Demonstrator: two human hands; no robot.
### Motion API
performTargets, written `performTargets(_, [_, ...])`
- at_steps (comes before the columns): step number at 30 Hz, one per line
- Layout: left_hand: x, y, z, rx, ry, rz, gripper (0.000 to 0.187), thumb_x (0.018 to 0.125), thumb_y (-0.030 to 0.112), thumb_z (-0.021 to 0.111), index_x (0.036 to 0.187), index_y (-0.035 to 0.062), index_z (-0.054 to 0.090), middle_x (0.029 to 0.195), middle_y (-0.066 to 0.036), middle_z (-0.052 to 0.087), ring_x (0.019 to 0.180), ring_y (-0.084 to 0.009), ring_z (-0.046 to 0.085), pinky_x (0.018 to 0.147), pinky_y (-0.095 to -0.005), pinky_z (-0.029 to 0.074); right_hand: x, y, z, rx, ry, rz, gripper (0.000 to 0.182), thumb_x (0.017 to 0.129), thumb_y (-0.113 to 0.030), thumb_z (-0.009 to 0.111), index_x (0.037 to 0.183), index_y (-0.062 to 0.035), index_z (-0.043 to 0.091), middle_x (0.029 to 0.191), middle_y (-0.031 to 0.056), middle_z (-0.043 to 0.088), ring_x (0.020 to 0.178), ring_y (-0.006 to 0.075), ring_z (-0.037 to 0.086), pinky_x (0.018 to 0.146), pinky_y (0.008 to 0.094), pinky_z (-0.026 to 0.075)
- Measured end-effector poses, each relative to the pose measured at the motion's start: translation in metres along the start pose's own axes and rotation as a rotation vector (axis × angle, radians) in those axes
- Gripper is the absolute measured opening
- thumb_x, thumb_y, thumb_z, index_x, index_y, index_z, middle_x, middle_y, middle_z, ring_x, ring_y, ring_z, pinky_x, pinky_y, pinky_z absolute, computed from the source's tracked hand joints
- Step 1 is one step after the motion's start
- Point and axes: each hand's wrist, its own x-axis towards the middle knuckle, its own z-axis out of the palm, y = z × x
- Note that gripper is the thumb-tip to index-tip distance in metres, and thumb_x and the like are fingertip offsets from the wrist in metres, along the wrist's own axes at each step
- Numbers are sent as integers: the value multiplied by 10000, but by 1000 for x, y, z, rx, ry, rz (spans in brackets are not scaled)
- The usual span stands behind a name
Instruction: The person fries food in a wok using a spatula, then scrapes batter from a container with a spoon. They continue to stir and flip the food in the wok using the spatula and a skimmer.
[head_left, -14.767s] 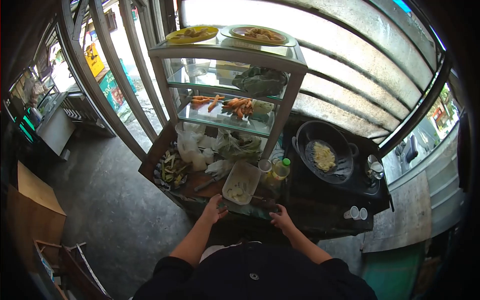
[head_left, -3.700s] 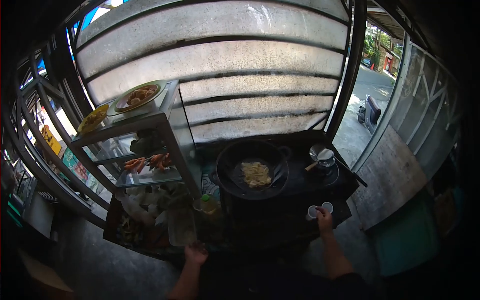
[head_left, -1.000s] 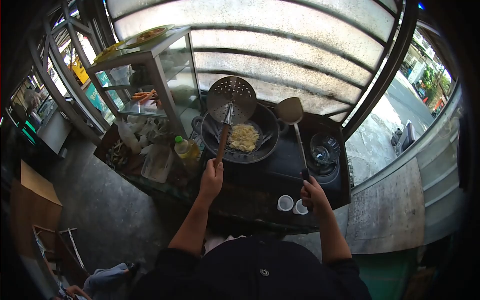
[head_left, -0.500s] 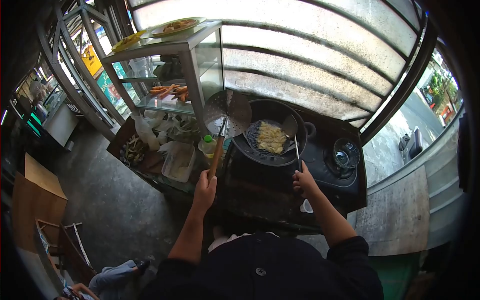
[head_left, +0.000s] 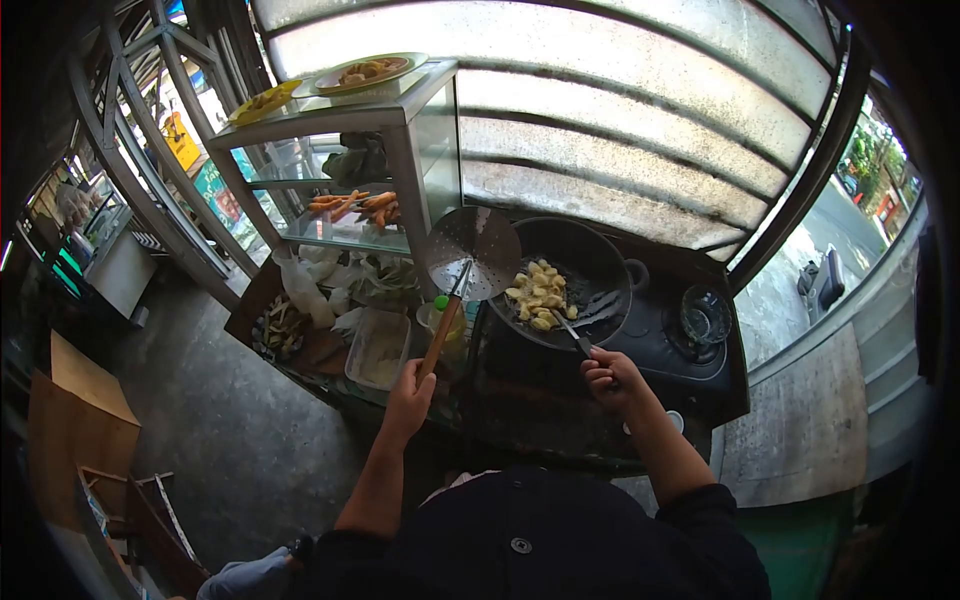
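Observation:
My left hand [head_left: 408, 402] is closed round the wooden handle of a perforated skimmer [head_left: 478, 240], whose round metal disc is held beside the left rim of a dark wok [head_left: 608, 250]. My right hand [head_left: 612, 380] grips the black handle of a metal spatula [head_left: 577, 337]. Its shaft reaches down into the wok, and its blade is hidden under the food. Yellowish fried pieces [head_left: 540, 292] are heaped at the wok's left side, near the skimmer. Dark oil lies in the bottom, with a bright reflection at the right.
A glass bowl [head_left: 704, 316] rests on the stove [head_left: 650, 370] to the right. At the left are a plastic tub [head_left: 378, 348], a green-capped bottle [head_left: 441, 303], and a glass cabinet [head_left: 432, 150] with plates of food on top. A person's leg [head_left: 245, 578] shows lower left.
The spatula has swept from the wok's right side toward its lower left, bunching the fried pieces at the left. The skimmer appears slightly lower and farther right as the view shifts.

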Motion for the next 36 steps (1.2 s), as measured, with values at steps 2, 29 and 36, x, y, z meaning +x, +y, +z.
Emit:
performTargets(2, [7, -5, -3, -16, -21, 22, 326, 890, 194, 494, 1141, -11, 461, 754, -7, 490, 615, -63, 444, 555, -226, 372, -11, 8, 5, -113, 9, -60, 220, 952, -146, 381, 1157, -221, 411, 707, 13, 404, 438, 35, 306, 361, 151, 287])
performTargets(29, [9, 1, -4, -5, 15, 27, 305, 907, 203, 491, 1101, -32, 496, 714, -22, 516, 617, -76, 470, 563, -249, 391, -44, -1, 0, -631, 377, -173, 563, 929, -160, 400, 1433, -234, 160, 716, 16, 460, 510, 70, 397, 446, 240, 369])
performTargets(36, [9, 3, 2, -42, 11, 17, 302, 917, 207, 488, 1115, -21, 487, 684, 5, 489, 583, -52, 450, 533, -227, 370, -9, -9, -13, 34, -72, 118, 211, 948, -211, 416, 1159, -209, 405, 733, 6, 442, 428, 19, 318, 366, 140, 297])
